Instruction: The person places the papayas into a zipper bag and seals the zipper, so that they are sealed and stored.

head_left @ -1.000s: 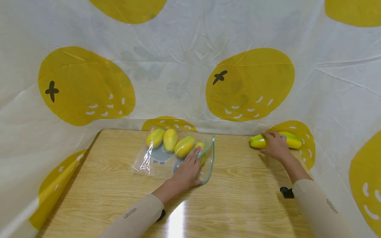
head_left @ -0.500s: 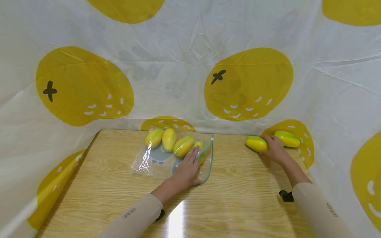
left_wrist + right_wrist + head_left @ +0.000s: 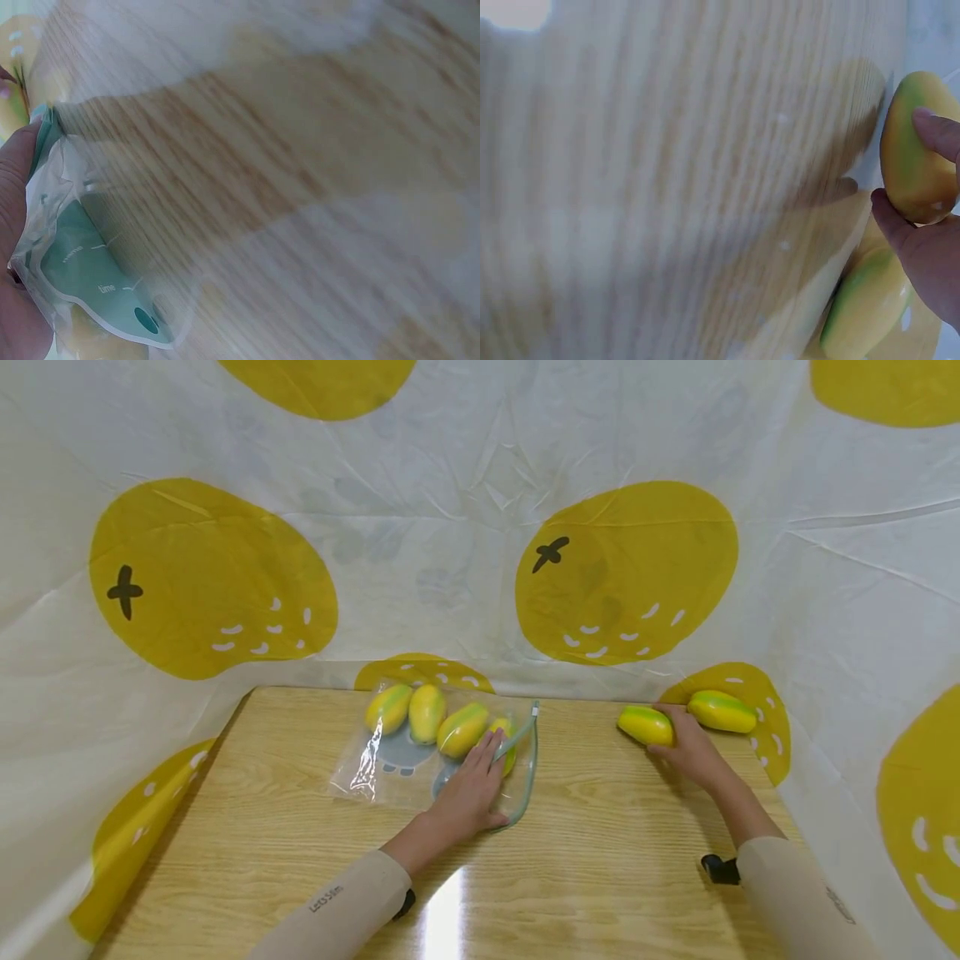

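Note:
My right hand (image 3: 687, 745) grips a yellow-green papaya (image 3: 645, 725) by its right end, near the table's back edge. In the right wrist view, thumb and fingers (image 3: 937, 135) hold that papaya (image 3: 911, 161) from both sides. A second papaya (image 3: 722, 711) lies just beyond the hand at the back right corner. My left hand (image 3: 468, 785) rests, fingers straight, on the right part of a clear zip bag (image 3: 397, 781) with a grey-green print. Several papayas (image 3: 463, 730) lie inside the bag; the one beneath the left fingers is partly hidden.
The bag's green slider strip (image 3: 532, 760) curves along its right end. Behind the wooden table (image 3: 600, 860) hangs a white curtain (image 3: 427, 568) with large yellow fruit prints. Black straps show at both wrists.
The right hand has drawn one papaya slightly left and toward me, apart from the other papaya, which earlier lined up with it. The left hand and bag stay in place.

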{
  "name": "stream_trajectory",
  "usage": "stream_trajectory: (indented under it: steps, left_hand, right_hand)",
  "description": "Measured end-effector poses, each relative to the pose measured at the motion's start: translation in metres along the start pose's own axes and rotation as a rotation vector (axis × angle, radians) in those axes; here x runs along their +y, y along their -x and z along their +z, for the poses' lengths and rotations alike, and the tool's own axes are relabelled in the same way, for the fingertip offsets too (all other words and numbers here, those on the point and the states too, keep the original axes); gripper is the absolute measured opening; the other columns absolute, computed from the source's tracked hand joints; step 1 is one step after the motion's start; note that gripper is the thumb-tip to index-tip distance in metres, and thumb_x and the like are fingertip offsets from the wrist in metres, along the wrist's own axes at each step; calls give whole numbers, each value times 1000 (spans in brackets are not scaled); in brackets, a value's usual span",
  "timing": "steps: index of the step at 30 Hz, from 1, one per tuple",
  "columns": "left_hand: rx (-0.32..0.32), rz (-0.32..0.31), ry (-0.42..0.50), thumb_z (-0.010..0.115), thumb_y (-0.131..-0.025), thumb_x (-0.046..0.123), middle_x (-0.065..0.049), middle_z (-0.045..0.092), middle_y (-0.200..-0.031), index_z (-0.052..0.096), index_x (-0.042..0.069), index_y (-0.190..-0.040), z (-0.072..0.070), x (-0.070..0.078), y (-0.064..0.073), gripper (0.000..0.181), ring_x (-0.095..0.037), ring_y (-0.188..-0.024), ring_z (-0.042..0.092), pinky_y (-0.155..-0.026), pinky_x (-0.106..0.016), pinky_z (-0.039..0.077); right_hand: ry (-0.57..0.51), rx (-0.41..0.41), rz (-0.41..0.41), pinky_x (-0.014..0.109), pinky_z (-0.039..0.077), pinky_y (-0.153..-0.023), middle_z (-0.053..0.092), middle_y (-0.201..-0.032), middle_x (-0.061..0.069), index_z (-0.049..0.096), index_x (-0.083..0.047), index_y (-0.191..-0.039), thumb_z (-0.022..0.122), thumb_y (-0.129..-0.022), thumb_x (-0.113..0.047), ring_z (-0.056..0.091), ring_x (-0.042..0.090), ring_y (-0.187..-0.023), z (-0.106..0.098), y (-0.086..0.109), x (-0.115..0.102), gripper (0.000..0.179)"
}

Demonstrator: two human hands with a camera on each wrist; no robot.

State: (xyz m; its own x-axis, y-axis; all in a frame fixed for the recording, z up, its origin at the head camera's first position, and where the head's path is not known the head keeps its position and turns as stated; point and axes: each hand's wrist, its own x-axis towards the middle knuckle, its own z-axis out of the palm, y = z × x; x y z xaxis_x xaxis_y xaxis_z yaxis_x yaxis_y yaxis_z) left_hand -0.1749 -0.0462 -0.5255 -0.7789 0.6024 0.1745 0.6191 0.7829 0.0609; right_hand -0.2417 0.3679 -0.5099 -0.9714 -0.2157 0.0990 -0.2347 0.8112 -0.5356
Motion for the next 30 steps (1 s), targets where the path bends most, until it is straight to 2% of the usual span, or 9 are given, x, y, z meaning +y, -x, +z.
stream_trajectory:
  steps: [4,10,21,30]
  left_hand:
    - [2,-1,-1,80,-67,57,-21,0,-162,35,-2,-145,-1,1,0,108,-33,-151,7,-122,-40,20]
    - [-4,-4,-34,79,-67,60,-21,-1,-162,32,-2,-146,2,0,-2,110,-33,-151,6,-122,-39,20]
    - [1,-12,-33,79,-68,59,-22,1,-162,35,-2,-145,3,0,-2,107,-33,-151,6,-121,-42,22]
    - [1,-10,-22,80,-67,58,-22,1,-162,36,-2,-144,3,-1,-2,107,-33,-151,4,-122,-40,20]
  right_hand:
    - [-12,36,-62,66,29,-102,38,-142,30,32,2,-144,72,-86,-13,34,50,-130,0,5,-7,73]
    - [-35,41,-114,65,30,-103,39,-142,30,34,2,-144,74,-84,-13,36,48,-130,0,8,-22,73]
    - [-91,-45,-39,62,37,-101,39,-145,24,29,-6,-148,73,-86,-23,42,42,-128,9,15,-61,77]
    - [-126,-87,-77,55,44,-98,44,-144,18,33,-11,-147,73,-86,-28,50,34,-122,25,16,-89,75]
